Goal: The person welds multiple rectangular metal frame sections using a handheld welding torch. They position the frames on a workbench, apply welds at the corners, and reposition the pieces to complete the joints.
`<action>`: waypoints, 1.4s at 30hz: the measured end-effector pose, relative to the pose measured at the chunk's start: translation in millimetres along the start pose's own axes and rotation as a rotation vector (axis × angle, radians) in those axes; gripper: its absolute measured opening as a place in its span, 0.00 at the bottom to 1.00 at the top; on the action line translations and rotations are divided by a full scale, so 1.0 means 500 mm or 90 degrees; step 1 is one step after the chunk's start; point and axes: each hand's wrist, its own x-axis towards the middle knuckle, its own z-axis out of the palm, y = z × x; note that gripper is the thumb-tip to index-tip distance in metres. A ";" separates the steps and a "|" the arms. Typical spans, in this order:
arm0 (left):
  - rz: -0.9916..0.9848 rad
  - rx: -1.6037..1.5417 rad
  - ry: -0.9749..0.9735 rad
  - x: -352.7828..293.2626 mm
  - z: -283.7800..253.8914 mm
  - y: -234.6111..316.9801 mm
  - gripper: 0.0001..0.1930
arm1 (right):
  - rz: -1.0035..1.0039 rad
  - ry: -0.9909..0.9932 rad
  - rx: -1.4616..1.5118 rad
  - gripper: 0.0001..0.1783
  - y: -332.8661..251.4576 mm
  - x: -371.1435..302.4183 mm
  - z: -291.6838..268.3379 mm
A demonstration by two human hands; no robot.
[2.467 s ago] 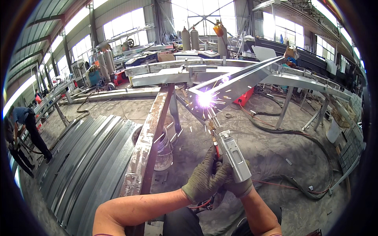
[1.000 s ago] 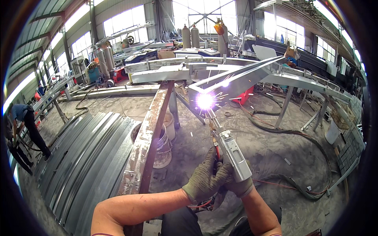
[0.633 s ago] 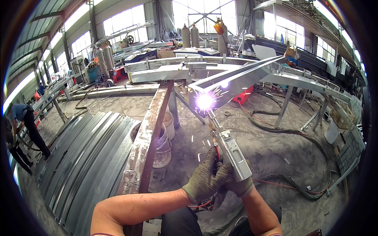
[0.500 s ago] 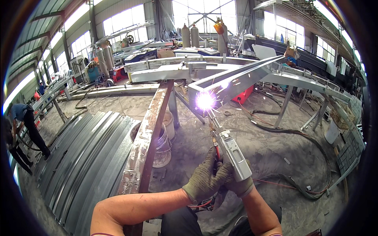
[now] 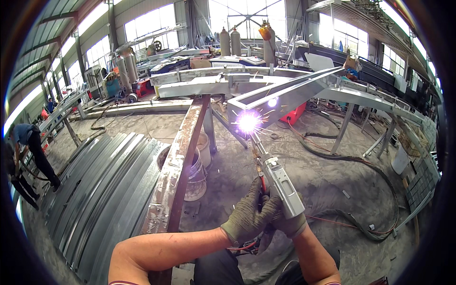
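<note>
A silver welding gun [image 5: 286,186] is held in both my gloved hands, its nozzle tilted up and away from me. My right hand [image 5: 292,227] wraps the grip under the gun's rear end, mostly hidden by the body. My left hand [image 5: 247,214] is closed close beside it, fingers round the gun's underside near a red hose. At the nozzle tip a purple-white glare [image 5: 248,122] throws sparks and hides the exact contact point. It burns on the near end face of a long, open-topped metal box beam [image 5: 297,100], which rests on a metal frame.
A rusty steel beam [image 5: 183,154] runs up the left of my arms, with buckets [image 5: 195,183] beside it. Long grey metal profiles [image 5: 102,190] lie on the floor at left, near a bending person [image 5: 35,147]. Cables [image 5: 351,218] curve across the floor at right.
The sparks fan out in a different pattern around the glare. My hands and the welding gun keep almost the same place.
</note>
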 end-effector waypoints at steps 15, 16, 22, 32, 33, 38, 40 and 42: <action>0.009 -0.030 0.027 0.000 0.004 -0.009 0.42 | -0.051 -0.002 -0.033 0.05 0.005 0.001 0.009; 0.007 -0.029 0.027 -0.001 0.006 -0.005 0.42 | -0.036 0.000 -0.025 0.05 0.006 -0.001 0.009; 0.037 -0.073 0.015 0.002 0.011 0.006 0.36 | -0.034 0.008 -0.031 0.05 -0.005 0.003 0.004; 0.019 -0.088 0.000 -0.002 0.010 0.014 0.34 | 0.014 -0.022 0.000 0.06 0.003 -0.007 0.001; 0.029 -0.076 0.006 -0.001 0.009 0.011 0.35 | 0.020 -0.023 0.012 0.06 0.005 -0.008 0.000; -0.009 -0.062 -0.008 -0.005 0.007 0.021 0.35 | 0.014 -0.030 -0.009 0.06 0.007 -0.008 -0.005; -0.030 -0.074 -0.026 -0.007 0.005 0.036 0.31 | 0.007 -0.023 -0.021 0.05 0.003 -0.005 -0.004; -0.021 -0.071 -0.028 -0.008 0.004 0.037 0.33 | -0.017 -0.016 -0.038 0.05 0.001 0.000 -0.004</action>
